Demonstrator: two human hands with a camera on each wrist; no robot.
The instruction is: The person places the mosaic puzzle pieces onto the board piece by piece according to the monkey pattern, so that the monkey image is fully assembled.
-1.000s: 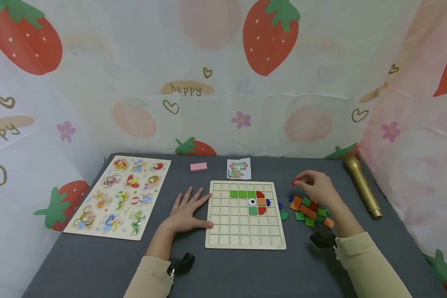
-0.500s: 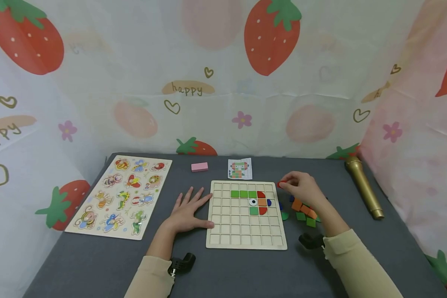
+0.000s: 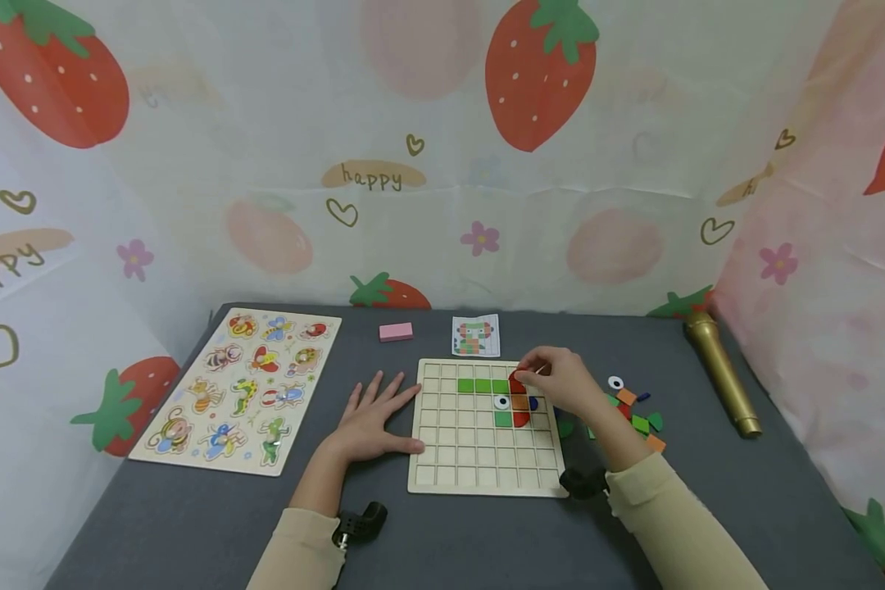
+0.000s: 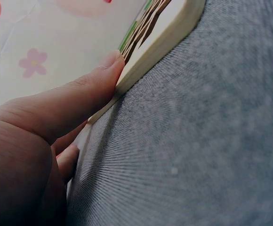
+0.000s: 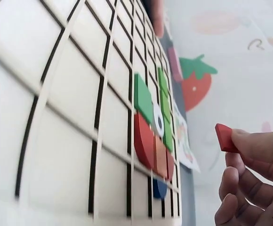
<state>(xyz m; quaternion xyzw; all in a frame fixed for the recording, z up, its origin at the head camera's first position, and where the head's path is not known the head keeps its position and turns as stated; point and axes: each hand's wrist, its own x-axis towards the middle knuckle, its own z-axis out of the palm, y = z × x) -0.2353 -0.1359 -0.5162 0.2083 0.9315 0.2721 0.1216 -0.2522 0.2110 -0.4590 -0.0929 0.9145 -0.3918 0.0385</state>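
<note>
A wooden grid board (image 3: 466, 456) lies in the middle of the grey table. Its upper right part bears a row of green tiles (image 3: 483, 386), an eye tile (image 3: 501, 402), an orange tile, red rounded tiles and a blue tile (image 5: 159, 188). My right hand (image 3: 560, 383) is over the board's upper right corner, pinching a small red tile (image 5: 225, 137) between thumb and finger. Fingers spread, my left hand (image 3: 369, 422) rests on the table at the board's left side. Its thumb (image 4: 96, 87) touches the board's edge.
Loose coloured tiles (image 3: 640, 424) lie right of the board, partly hidden by the right forearm. Behind the board are a picture card (image 3: 475, 336) and a pink block (image 3: 396, 332). An insect puzzle board (image 3: 258, 344) lies left, a gold microphone-like cylinder (image 3: 723, 377) far right.
My right hand has moved left, carrying the red tile from above the loose tiles to over the board's upper right corner. The left hand stays in place.
</note>
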